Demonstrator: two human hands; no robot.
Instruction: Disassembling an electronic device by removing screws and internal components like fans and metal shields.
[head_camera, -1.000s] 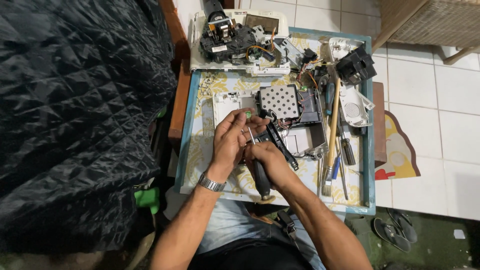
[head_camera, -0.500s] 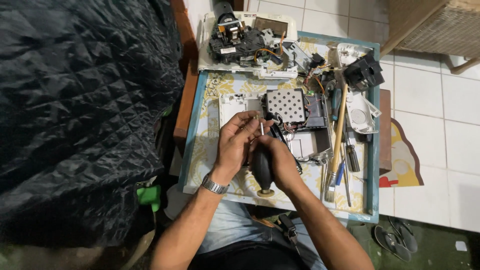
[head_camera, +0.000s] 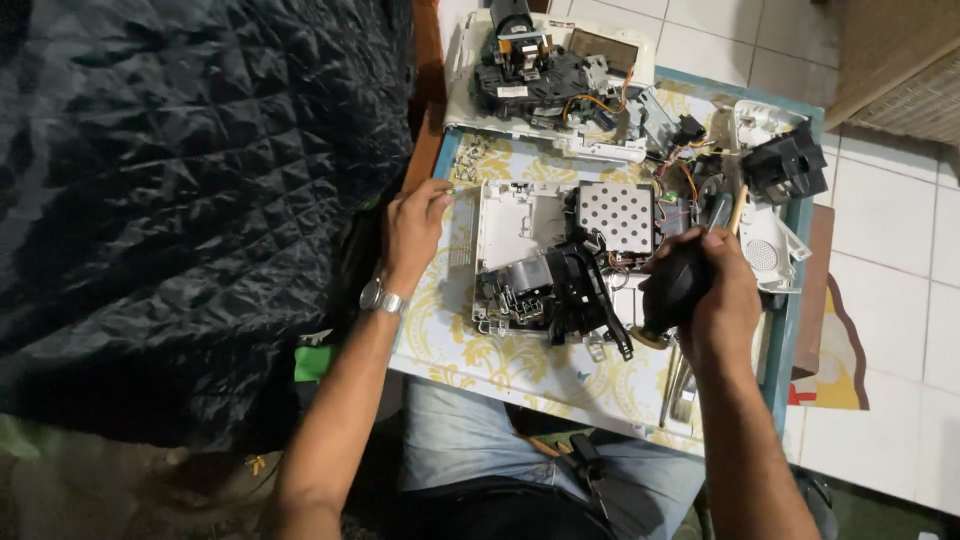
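Observation:
My left hand (head_camera: 411, 228) rests at the left edge of the small table (head_camera: 520, 370), fingertips pinched on something tiny near the patterned cloth; I cannot tell what it is. My right hand (head_camera: 712, 290) grips a black-handled screwdriver (head_camera: 676, 288) to the right of the opened white device (head_camera: 520, 225). That device lies in the middle of the table, with a perforated metal plate (head_camera: 616, 216) and a black mechanism (head_camera: 580, 290) exposed. A silver watch (head_camera: 378, 297) sits on my left wrist.
A second dismantled unit (head_camera: 545, 75) with wires lies at the table's far side. Loose tools (head_camera: 680, 385) and black and white plastic parts (head_camera: 785, 170) crowd the right edge. A dark quilted cover (head_camera: 180, 200) fills the left. White floor tiles (head_camera: 890, 250) lie to the right.
Both hands were together over the device's middle. Now they have parted: the left moved to the table's left edge, the right moved rightward with the screwdriver, uncovering the black mechanism.

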